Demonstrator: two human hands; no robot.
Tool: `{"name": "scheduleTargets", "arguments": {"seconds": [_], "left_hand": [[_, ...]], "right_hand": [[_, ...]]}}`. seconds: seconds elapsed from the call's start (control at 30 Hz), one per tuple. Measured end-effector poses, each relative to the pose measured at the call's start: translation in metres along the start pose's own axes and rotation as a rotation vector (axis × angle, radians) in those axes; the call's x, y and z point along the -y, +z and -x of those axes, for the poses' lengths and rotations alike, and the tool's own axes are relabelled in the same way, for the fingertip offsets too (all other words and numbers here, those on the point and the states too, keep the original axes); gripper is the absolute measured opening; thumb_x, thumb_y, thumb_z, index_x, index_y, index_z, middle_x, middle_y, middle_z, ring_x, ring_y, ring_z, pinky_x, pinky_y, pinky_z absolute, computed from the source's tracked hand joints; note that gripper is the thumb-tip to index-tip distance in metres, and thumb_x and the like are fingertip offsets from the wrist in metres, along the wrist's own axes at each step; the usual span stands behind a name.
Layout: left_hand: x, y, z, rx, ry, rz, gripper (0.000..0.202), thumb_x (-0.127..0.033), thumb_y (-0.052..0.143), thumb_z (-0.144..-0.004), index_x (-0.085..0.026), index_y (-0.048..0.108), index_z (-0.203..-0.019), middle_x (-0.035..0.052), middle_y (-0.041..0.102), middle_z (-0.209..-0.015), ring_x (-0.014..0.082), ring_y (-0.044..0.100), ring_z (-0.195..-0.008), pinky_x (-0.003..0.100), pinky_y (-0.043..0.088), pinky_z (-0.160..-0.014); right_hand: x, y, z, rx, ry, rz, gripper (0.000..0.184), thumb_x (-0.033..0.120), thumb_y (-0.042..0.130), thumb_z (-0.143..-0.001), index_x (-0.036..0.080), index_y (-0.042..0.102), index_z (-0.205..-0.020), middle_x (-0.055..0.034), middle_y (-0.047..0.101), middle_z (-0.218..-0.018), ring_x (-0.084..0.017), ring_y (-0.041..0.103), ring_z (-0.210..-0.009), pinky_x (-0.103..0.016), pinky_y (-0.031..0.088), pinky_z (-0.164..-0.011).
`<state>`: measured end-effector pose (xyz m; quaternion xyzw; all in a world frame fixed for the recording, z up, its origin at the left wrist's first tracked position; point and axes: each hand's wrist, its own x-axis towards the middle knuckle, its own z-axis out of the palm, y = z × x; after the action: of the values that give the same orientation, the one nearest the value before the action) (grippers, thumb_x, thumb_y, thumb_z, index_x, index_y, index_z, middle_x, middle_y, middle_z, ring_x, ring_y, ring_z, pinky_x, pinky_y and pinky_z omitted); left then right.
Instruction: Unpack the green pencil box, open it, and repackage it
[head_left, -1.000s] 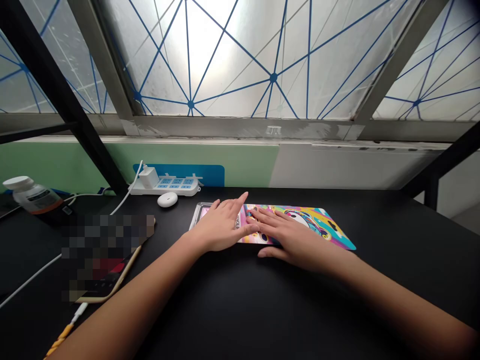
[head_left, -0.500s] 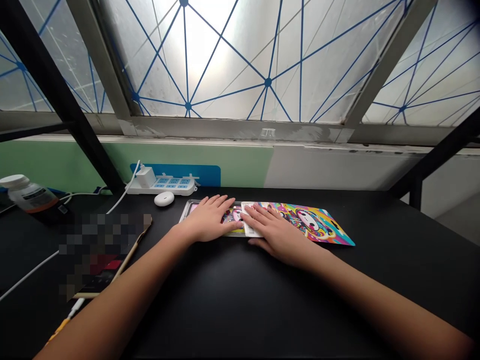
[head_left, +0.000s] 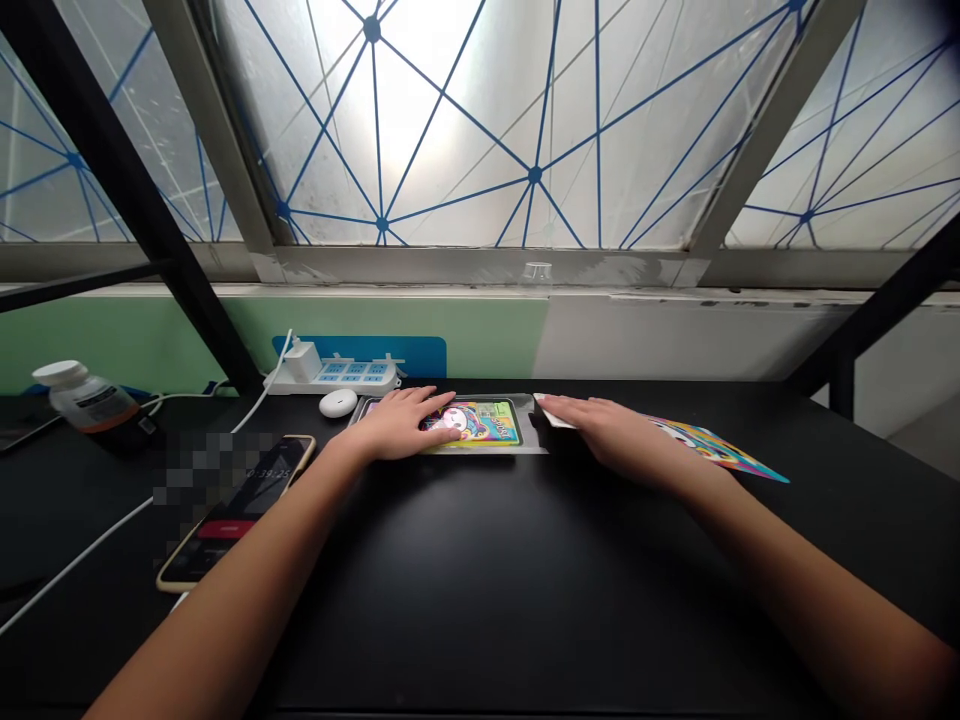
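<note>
1. A frosted window (head_left: 480,120) crossed by blue lines spans the view ahead of both hands, above a green and white wall (head_left: 390,335).
2. A black desk (head_left: 525,610) lies under both forearms. Its front stays free, apparently so the arms can rest there while the hands work.
3. A long printed sheet (head_left: 712,450) with bright cartoon colours lies flat just beyond and to the right of the right hand (head_left: 615,435), seemingly set aside from the work between the hands.
4. Ahead of and left of the left hand (head_left: 401,425) sit a power strip (head_left: 345,373), a white earbud case (head_left: 338,403) and a pill bottle (head_left: 88,395). A smartphone (head_left: 236,510) lies nearer, partly blurred.
5. The left hand is open and flat, fingers spread, pressing on a dark-edged cartoon card (head_left: 480,423) as if to keep it from sliding.
6. The right hand is open too, fingertips resting on a clear plastic sheet (head_left: 531,420) just right of the card.
7. The card is glossy, pink, yellow and green, and its left part lies under the left fingers.
</note>
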<state>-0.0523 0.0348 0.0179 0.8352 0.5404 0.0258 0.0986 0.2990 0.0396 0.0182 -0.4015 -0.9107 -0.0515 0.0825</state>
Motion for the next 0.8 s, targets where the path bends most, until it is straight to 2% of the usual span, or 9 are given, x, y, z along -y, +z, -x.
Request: {"name": "scheduleTargets", "arguments": {"seconds": [0.07, 0.17, 0.27, 0.33, 0.37, 0.47, 0.57, 0.67, 0.8], "left_hand": [[0.000, 0.001, -0.001, -0.017, -0.002, -0.002, 0.088, -0.088, 0.027, -0.084, -0.037, 0.030, -0.156, 0.0082, 0.028, -0.164, 0.0344, 0.027, -0.149, 0.052, 0.019, -0.118], [-0.002, 0.005, -0.002, -0.052, -0.015, -0.009, 0.087, -0.088, 0.026, -0.084, -0.038, 0.031, -0.155, 0.0085, 0.030, -0.163, 0.0348, 0.028, -0.148, 0.052, 0.020, -0.118], [-0.007, 0.009, -0.004, -0.077, -0.022, -0.007, 0.086, -0.087, 0.024, -0.085, -0.038, 0.032, -0.155, 0.0085, 0.030, -0.163, 0.0353, 0.028, -0.148, 0.053, 0.020, -0.117], [-0.014, 0.012, -0.004, -0.090, -0.003, -0.001, 0.085, -0.086, 0.023, -0.086, -0.037, 0.033, -0.155, 0.0092, 0.030, -0.163, 0.0353, 0.027, -0.148, 0.053, 0.021, -0.117], [-0.019, 0.013, -0.004, -0.101, 0.009, 0.000, 0.084, -0.085, 0.023, -0.087, -0.036, 0.033, -0.155, 0.0100, 0.031, -0.163, 0.0352, 0.027, -0.148, 0.053, 0.021, -0.117], [-0.031, 0.018, -0.004, -0.134, 0.031, -0.005, 0.082, -0.083, 0.023, -0.089, -0.035, 0.034, -0.154, 0.0111, 0.032, -0.162, 0.0357, 0.028, -0.148, 0.054, 0.021, -0.116], [-0.037, 0.020, -0.004, -0.130, 0.057, -0.004, 0.081, -0.082, 0.023, -0.089, -0.036, 0.034, -0.154, 0.0085, 0.031, -0.163, 0.0360, 0.027, -0.148, 0.054, 0.020, -0.117], [-0.036, 0.021, -0.005, -0.115, 0.069, 0.003, 0.080, -0.082, 0.022, -0.089, -0.037, 0.033, -0.155, 0.0081, 0.030, -0.163, 0.0369, 0.026, -0.148, 0.056, 0.019, -0.117], [-0.034, 0.023, -0.005, -0.138, 0.066, 0.003, 0.080, -0.082, 0.022, -0.089, -0.037, 0.033, -0.154, 0.0075, 0.029, -0.164, 0.0371, 0.026, -0.148, 0.057, 0.019, -0.117]], "right_hand": [[0.013, -0.011, 0.002, -0.078, -0.010, 0.057, 0.063, 0.001, 0.038, -0.088, 0.021, 0.049, -0.146, -0.0075, 0.057, -0.145, -0.025, 0.060, -0.125, -0.046, 0.049, -0.105], [0.071, -0.019, 0.013, -0.156, -0.140, 0.122, 0.053, 0.001, 0.041, -0.087, 0.014, 0.059, -0.136, -0.0136, 0.067, -0.132, -0.027, 0.067, -0.114, -0.045, 0.053, -0.098], [0.148, -0.010, 0.024, -0.181, -0.373, 0.080, 0.040, 0.011, 0.048, -0.090, 0.009, 0.065, -0.126, -0.0187, 0.073, -0.117, -0.031, 0.071, -0.103, -0.047, 0.055, -0.091], [0.187, 0.003, 0.023, -0.109, -0.502, -0.017, 0.042, 0.025, 0.049, -0.094, 0.008, 0.064, -0.129, -0.0207, 0.069, -0.125, -0.036, 0.066, -0.113, -0.051, 0.050, -0.099], [0.199, 0.010, 0.018, -0.074, -0.515, -0.092, 0.047, 0.032, 0.047, -0.097, 0.007, 0.060, -0.134, -0.0215, 0.064, -0.132, -0.037, 0.062, -0.121, -0.052, 0.048, -0.103], [0.207, 0.026, -0.006, 0.064, -0.393, -0.310, 0.065, 0.050, 0.042, -0.099, 0.008, 0.045, -0.148, -0.0204, 0.045, -0.152, -0.036, 0.042, -0.141, -0.051, 0.035, -0.115], [0.194, 0.031, -0.029, 0.153, -0.284, -0.432, 0.061, 0.051, 0.038, -0.101, 0.016, 0.043, -0.151, -0.0138, 0.039, -0.158, -0.030, 0.031, -0.147, -0.050, 0.024, -0.121], [0.185, 0.029, -0.035, 0.167, -0.273, -0.492, 0.056, 0.049, 0.036, -0.102, 0.023, 0.042, -0.151, -0.0083, 0.037, -0.160, -0.027, 0.028, -0.149, -0.049, 0.019, -0.123], [0.185, 0.027, -0.031, 0.162, -0.273, -0.524, 0.054, 0.048, 0.040, -0.102, 0.023, 0.045, -0.150, -0.0081, 0.041, -0.158, -0.027, 0.032, -0.147, -0.047, 0.020, -0.123]]}}
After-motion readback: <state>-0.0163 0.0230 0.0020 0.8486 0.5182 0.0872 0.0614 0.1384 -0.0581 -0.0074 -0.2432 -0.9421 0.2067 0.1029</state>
